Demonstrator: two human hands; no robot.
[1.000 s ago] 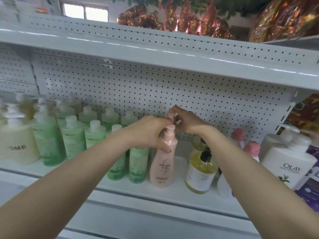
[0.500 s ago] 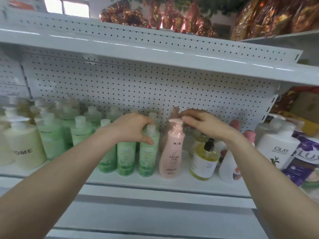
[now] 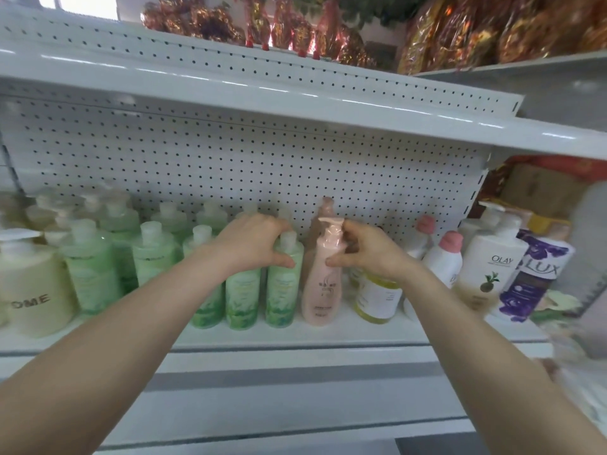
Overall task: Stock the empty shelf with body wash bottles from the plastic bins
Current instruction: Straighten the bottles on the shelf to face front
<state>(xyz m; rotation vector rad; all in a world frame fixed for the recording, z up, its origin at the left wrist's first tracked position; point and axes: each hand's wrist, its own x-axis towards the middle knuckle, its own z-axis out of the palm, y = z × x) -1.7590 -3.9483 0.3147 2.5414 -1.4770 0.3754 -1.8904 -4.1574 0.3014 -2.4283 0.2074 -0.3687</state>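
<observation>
Right hand (image 3: 371,254) fingers (image 3: 333,262) touch pink bottle (image 3: 323,284).

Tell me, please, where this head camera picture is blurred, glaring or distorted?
In the head view, the green bottles at left smear with blur, while the pink pump bottle stays fairly sharp; glare streaks run along the upper shelf edge, and the wide lens bows that edge.
</observation>
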